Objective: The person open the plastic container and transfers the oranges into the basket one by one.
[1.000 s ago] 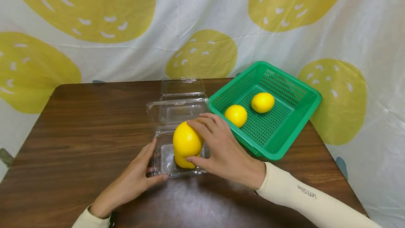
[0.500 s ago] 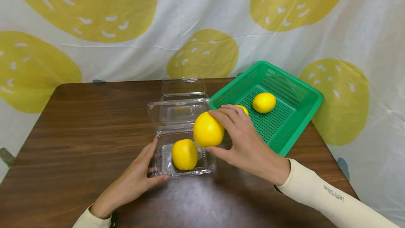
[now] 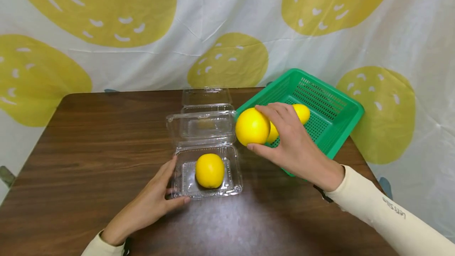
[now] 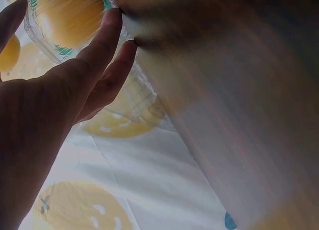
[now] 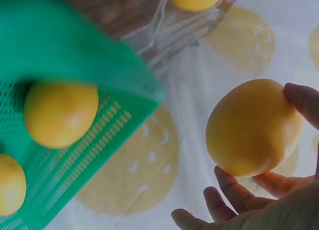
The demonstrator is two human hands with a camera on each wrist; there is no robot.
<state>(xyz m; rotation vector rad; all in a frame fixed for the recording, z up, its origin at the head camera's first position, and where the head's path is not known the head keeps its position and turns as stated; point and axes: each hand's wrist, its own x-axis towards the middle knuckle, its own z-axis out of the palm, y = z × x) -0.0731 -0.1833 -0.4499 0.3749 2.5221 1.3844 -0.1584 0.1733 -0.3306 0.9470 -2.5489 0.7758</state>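
Observation:
My right hand holds a yellow lemon between thumb and fingertips, raised near the left corner of the green basket. In the right wrist view that lemon shows whole, pinched at its side. My left hand rests at the left side of an open clear plastic clamshell box, its thumb at the front edge. Its extended fingers touch the box side in the left wrist view. One lemon sits in the box's base.
Two lemons lie in the basket: one farther back and one partly hidden by the right hand. Behind the raised box lid stands more clear plastic packaging. A printed curtain hangs along the brown table's back edge.
My right hand has lifted a lemon from above the box and carried it right toward the basket. The lemon in the box has come into full view. The left hand stays put.

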